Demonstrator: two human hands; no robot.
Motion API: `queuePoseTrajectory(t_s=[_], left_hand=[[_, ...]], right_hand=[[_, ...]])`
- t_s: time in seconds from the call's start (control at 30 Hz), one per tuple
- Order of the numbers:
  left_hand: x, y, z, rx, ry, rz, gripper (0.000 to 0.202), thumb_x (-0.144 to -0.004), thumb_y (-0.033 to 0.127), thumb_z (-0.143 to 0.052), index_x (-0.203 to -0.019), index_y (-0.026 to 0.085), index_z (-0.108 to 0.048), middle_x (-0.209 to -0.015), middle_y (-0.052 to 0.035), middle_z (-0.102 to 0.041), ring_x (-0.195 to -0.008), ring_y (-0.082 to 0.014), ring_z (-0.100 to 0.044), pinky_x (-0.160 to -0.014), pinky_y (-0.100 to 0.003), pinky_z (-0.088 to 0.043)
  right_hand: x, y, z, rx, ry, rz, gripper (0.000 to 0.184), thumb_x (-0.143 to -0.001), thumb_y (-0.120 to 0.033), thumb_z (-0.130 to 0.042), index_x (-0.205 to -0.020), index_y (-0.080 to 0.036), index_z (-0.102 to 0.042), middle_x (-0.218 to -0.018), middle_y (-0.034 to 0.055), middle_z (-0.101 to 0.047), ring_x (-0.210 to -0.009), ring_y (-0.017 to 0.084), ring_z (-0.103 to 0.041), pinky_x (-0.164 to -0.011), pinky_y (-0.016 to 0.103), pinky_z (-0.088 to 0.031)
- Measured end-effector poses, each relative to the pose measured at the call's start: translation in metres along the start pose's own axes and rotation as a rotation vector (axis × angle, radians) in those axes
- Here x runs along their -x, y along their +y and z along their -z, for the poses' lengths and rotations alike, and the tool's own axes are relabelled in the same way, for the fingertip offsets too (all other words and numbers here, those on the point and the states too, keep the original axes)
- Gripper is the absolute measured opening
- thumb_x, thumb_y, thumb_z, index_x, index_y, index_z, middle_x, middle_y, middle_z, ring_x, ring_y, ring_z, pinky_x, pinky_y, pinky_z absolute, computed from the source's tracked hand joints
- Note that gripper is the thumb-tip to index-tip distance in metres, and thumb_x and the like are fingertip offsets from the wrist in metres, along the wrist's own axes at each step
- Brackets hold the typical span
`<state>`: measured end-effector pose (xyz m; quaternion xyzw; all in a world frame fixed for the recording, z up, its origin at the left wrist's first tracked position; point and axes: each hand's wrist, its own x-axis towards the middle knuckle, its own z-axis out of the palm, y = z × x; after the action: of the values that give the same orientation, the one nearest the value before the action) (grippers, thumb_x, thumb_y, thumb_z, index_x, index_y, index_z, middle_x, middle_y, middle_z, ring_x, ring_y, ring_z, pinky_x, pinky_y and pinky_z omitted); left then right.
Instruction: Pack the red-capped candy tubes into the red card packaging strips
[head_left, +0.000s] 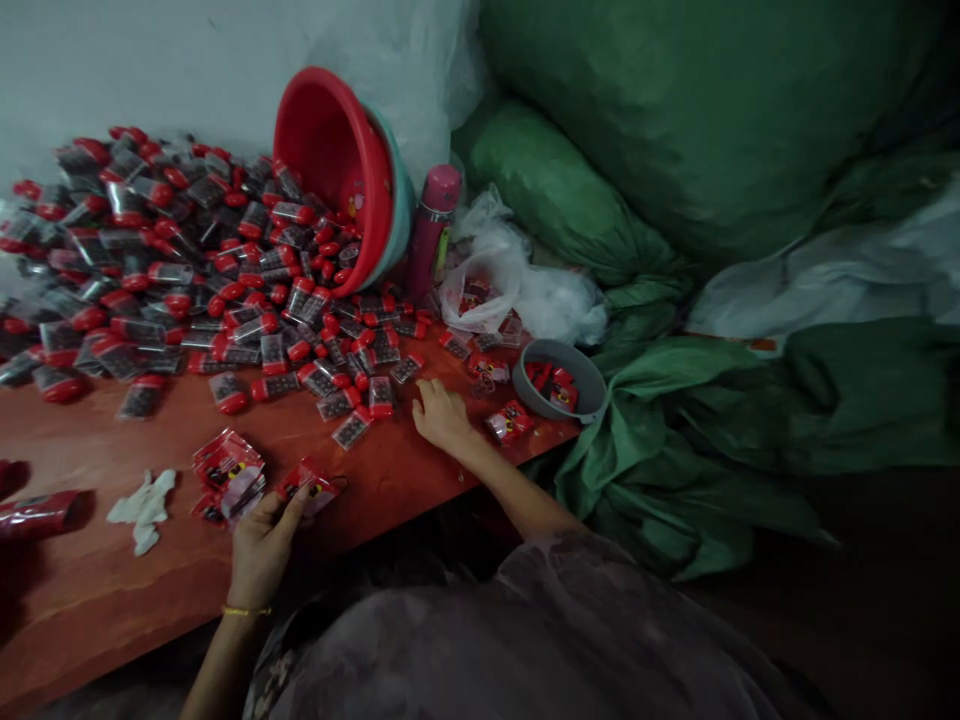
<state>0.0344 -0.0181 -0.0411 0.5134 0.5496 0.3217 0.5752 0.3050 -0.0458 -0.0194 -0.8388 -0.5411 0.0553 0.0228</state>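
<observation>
My left hand [262,545] pinches a small red printed packet [311,487] at the near edge of the reddish-brown table [90,590]. Just left of it lies a little stack of the same red packets [226,470]. My right hand [442,415] rests palm down on the table, fingers curled, beside loose clear sachets with red caps [352,428]; whether it holds one I cannot make out. A large heap of these red-capped sachets [150,260] covers the far left of the table.
A red basin [334,170] lies tipped on its side against the wall behind the heap. A pink flask [431,230] stands beside it. A grey bowl [581,375] with red packets sits at the table's right corner. Green sacks [675,200] fill the right. White scraps [146,505] lie left.
</observation>
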Motion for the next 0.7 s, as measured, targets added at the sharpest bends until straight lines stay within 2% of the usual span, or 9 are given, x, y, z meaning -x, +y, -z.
queuePoseTrajectory(t_s=[0.1,0.23,0.37,0.57,0.7], left_hand=[[0.000,0.002,-0.001,-0.006,0.011,0.008,0.043,-0.051,0.054,-0.075,-0.067,0.014,-0.070,-0.064,-0.0020,-0.067,-0.059,-0.0148,-0.058,-0.056,-0.026,-0.053],[0.001,0.004,-0.003,0.002,0.018,0.019,0.045,-0.051,0.053,-0.076,-0.072,0.014,-0.071,-0.068,-0.0019,-0.068,-0.060,-0.0146,-0.058,-0.055,-0.027,-0.054],[0.001,0.002,-0.002,0.004,0.028,0.028,0.045,-0.051,0.053,-0.076,-0.071,0.014,-0.071,-0.068,-0.0024,-0.068,-0.062,-0.0156,-0.059,-0.055,-0.027,-0.055],[0.000,0.000,0.002,-0.011,0.033,0.055,0.043,-0.054,0.050,-0.076,-0.079,0.015,-0.072,-0.075,-0.0019,-0.070,-0.060,-0.0130,-0.058,-0.056,-0.023,-0.054],[0.000,0.002,0.001,-0.016,0.049,0.063,0.045,-0.051,0.051,-0.077,-0.078,0.015,-0.072,-0.072,-0.0013,-0.070,-0.059,-0.0129,-0.059,-0.055,-0.022,-0.053]], right_hand=[[0.005,-0.004,-0.007,-0.054,0.023,0.022,0.041,-0.085,-0.020,-0.038,-0.125,-0.014,-0.047,-0.115,0.0135,-0.058,-0.098,0.023,-0.059,-0.083,0.036,-0.044],[0.010,-0.002,-0.011,-0.141,0.069,0.092,0.042,-0.082,-0.024,-0.046,-0.122,-0.015,-0.050,-0.111,0.0122,-0.058,-0.100,0.025,-0.056,-0.085,0.037,-0.042],[0.011,-0.002,-0.013,-0.180,0.089,0.095,0.039,-0.086,-0.031,-0.046,-0.121,-0.016,-0.052,-0.108,0.0110,-0.060,-0.100,0.024,-0.056,-0.084,0.035,-0.041],[0.002,-0.006,-0.016,-0.199,0.051,0.100,0.028,-0.093,-0.029,-0.040,-0.114,-0.023,-0.058,-0.107,0.0079,-0.062,-0.096,0.020,-0.058,-0.081,0.032,-0.040],[0.003,-0.007,-0.018,-0.215,0.074,0.100,0.024,-0.094,-0.030,-0.043,-0.107,-0.022,-0.061,-0.103,0.0063,-0.064,-0.091,0.018,-0.060,-0.081,0.031,-0.039]])
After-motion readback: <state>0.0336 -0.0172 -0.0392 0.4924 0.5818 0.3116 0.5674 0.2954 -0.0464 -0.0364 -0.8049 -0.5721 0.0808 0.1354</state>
